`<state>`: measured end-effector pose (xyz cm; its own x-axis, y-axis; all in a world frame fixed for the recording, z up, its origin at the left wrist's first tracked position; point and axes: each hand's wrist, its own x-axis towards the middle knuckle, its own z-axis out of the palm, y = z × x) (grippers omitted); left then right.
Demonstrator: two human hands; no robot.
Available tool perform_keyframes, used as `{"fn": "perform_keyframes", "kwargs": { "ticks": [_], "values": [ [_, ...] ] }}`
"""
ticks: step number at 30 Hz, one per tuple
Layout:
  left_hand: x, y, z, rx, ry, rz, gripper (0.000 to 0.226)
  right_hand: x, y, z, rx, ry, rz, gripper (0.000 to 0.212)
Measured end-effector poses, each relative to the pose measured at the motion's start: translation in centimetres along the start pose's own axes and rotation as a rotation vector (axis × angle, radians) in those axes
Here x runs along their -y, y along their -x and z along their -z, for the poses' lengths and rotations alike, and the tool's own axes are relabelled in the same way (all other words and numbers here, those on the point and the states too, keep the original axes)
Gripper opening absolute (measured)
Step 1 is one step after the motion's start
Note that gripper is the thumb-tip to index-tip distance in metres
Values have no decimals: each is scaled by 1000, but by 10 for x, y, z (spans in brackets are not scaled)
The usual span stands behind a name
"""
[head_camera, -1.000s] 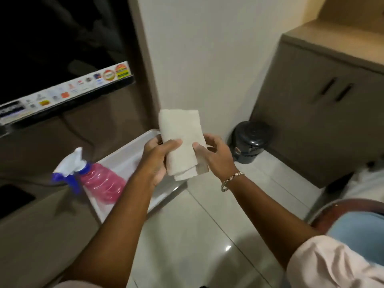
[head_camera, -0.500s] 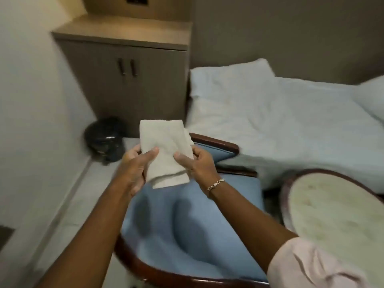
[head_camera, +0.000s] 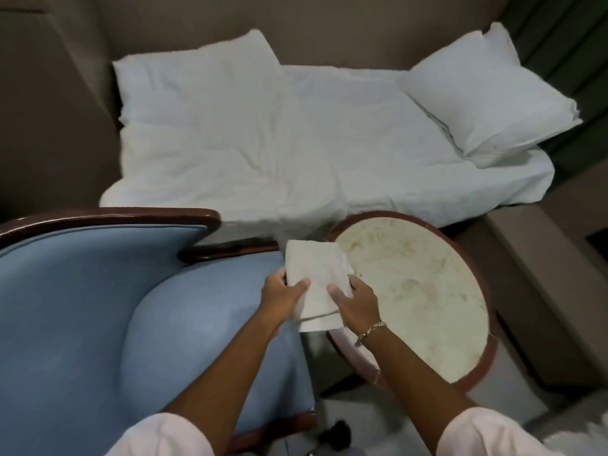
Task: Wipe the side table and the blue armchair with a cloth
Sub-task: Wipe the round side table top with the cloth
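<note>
A folded white cloth point(head_camera: 318, 278) hangs between both my hands, held over the gap between chair and table. My left hand point(head_camera: 282, 292) pinches its left edge and my right hand point(head_camera: 357, 302), with a bracelet at the wrist, grips its right edge. The blue armchair point(head_camera: 98, 307) with a dark wooden frame fills the lower left. The round side table point(head_camera: 421, 291), with a pale stained top and reddish-brown rim, stands at the lower right, partly under my right hand.
A bed with white sheets point(head_camera: 296, 153) and two white pillows point(head_camera: 490, 93) runs across behind the chair and table. A brown wall panel is at the left and a green curtain point(head_camera: 566, 44) at the top right. Pale floor shows below the table.
My view has swung right, from the TV shelf and spray bottle past the cabinet and bin to the armchair, side table and bed. Both hands have kept hold of the cloth.
</note>
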<state>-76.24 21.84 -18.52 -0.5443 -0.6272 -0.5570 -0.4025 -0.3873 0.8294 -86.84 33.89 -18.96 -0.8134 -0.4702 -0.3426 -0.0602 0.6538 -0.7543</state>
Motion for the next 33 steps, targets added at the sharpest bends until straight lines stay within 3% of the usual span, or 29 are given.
{"fn": "perform_keyframes", "kwargs": {
  "ticks": [8,10,12,13,15,17,20,22,25,27,29,30,31,33],
  "values": [
    [22,-84,-196,137,-238,-3,57,-139,-131,116,-46,93,-139,30],
    [43,-119,-238,110,-298,33,65,-186,-180,132,63,129,-170,62],
    [74,-155,-262,82,-510,44,75,-229,-219,135,153,383,-91,98],
    [92,-169,-267,99,-659,29,80,-246,-234,131,176,550,12,102],
    [121,-192,-271,153,-951,-14,97,-264,-254,113,202,730,187,93],
    [137,-209,-274,171,-1159,-55,119,-258,-268,86,186,721,260,87],
    [139,-231,-280,155,-1226,-37,150,-238,-307,61,122,732,371,80],
    [134,-243,-285,187,-1237,24,164,-225,-362,63,49,716,311,78],
    [130,-253,-293,213,-1229,144,175,-206,-435,67,-113,600,71,77],
    [124,-255,-296,244,-1227,211,177,-191,-446,55,13,661,213,76],
    [116,-253,-297,264,-1238,259,178,-185,-431,43,278,798,600,74],
    [111,-253,-299,272,-1243,278,178,-187,-429,45,337,847,707,72],
    [108,-253,-299,282,-1245,297,179,-192,-434,54,314,860,715,70],
    [104,-254,-299,283,-1239,319,179,-210,-457,87,103,805,506,69]
  ]
}}
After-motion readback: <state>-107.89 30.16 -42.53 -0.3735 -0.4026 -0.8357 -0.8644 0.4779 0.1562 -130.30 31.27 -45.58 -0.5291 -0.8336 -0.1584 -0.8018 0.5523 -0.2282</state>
